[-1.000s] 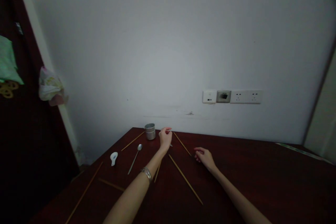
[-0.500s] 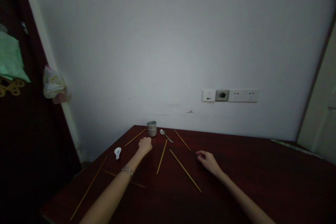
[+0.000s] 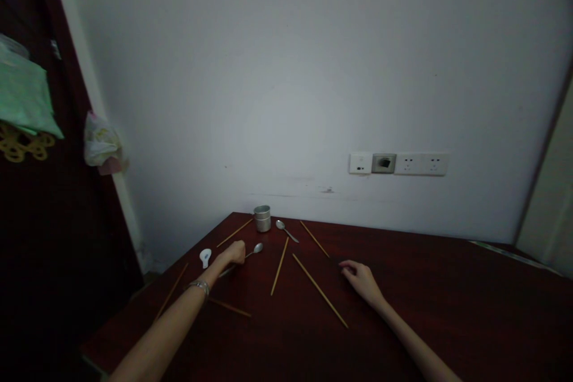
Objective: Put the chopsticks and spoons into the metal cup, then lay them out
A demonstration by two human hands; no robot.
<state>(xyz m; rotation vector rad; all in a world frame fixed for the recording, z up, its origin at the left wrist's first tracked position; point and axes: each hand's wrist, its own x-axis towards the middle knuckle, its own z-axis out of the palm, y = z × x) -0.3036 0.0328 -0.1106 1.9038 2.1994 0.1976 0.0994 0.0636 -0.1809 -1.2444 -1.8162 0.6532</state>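
Note:
My left hand is closed over the handle of a metal spoon; the bowl shows beyond the knuckles and the handle end pokes out below the wrist. To its left lies a white soup spoon. My right hand rests on the table, fingers loosely curled and apart, holding nothing visible. Just off its fingertips is the near end of a chopstick. Between the hands lie a shorter-looking chopstick and a long chopstick.
A metal cup stands at the back of the dark red table, beside a second metal spoon. More chopsticks lie at the left, including one near the cup and one by my left forearm. The wall carries sockets.
My left hand has drawn back to the left, away from the cup, and the metal spoon under it now shows. My right hand stays in place. The view has shifted slightly.

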